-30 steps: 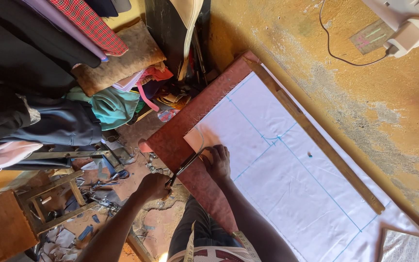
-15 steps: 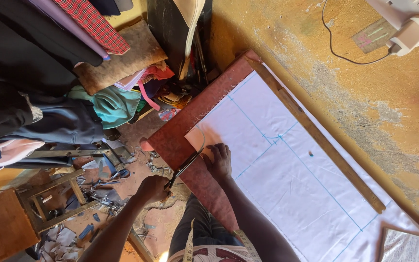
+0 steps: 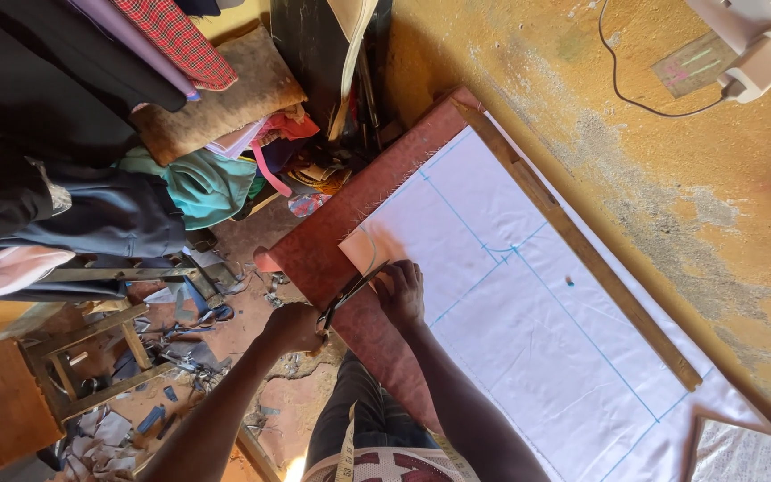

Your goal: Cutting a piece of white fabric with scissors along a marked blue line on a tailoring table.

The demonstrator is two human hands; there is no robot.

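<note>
My left hand [image 3: 292, 326] is closed around the handles of dark scissors [image 3: 347, 293]. Their blades reach into the near corner of a white cloth [image 3: 528, 339] marked with blue lines. My right hand [image 3: 401, 290] lies flat on the cloth just beside the blades and holds it down. A narrow cut strip [image 3: 368, 253] curls up at the cloth's edge ahead of the scissors. The cloth is spread over a reddish-brown table [image 3: 323, 241].
A long wooden straightedge [image 3: 573, 241] lies along the cloth's far side by the yellow wall. A white appliance [image 3: 760, 45] with a cable sits at the top right. Piled clothes [image 3: 136, 196], a wooden stool [image 3: 91, 357] and floor scraps fill the left. A measuring tape [image 3: 348, 446] hangs at my chest.
The scissors have crept slightly further along the cloth's edge. Both hands stay almost where they were.
</note>
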